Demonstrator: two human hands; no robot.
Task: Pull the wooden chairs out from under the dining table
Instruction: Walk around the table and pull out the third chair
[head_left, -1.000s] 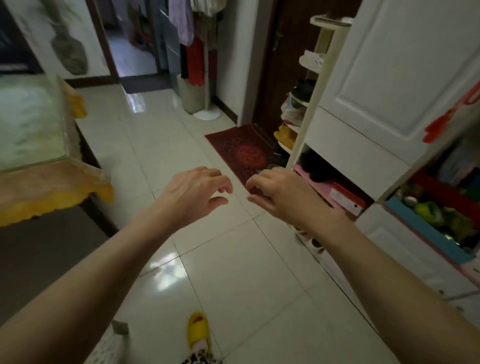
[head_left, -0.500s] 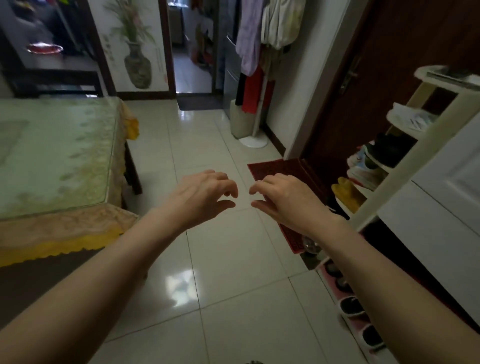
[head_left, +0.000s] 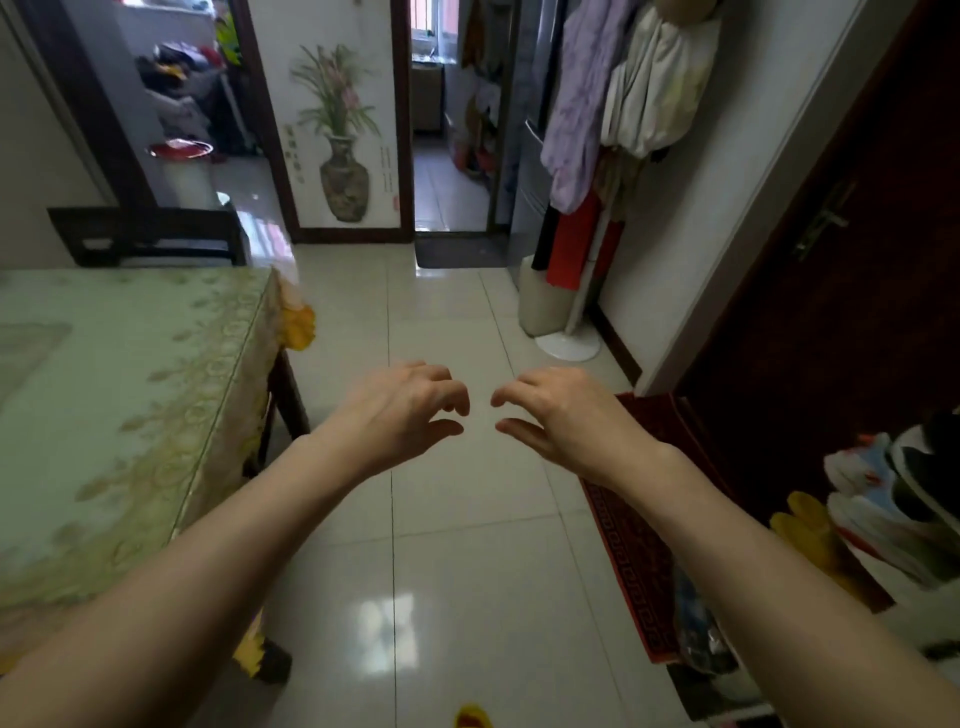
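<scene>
The dining table (head_left: 119, 395) fills the left side, covered by a pale green and yellow patterned cloth. Behind its far edge shows the dark wooden back of a chair (head_left: 150, 236), pushed against the table. A dark leg (head_left: 283, 400) stands under the table's right corner; I cannot tell whether it belongs to the table or a chair. My left hand (head_left: 400, 410) and my right hand (head_left: 561, 410) hover side by side over the tiled floor, right of the table, fingers curled and apart, holding nothing.
A dark red doormat (head_left: 634, 530) lies before a brown door (head_left: 841, 291) on the right. A shoe rack with shoes (head_left: 883, 499) stands at the right edge. A coat stand (head_left: 587, 291) with hanging clothes and a white bin (head_left: 543, 301) stand by the wall. Doorways open at the back.
The view has swung left and up: the table and the chair behind it have come into sight, and the white cabinet has left on the right. Both hands keep the same pose.
</scene>
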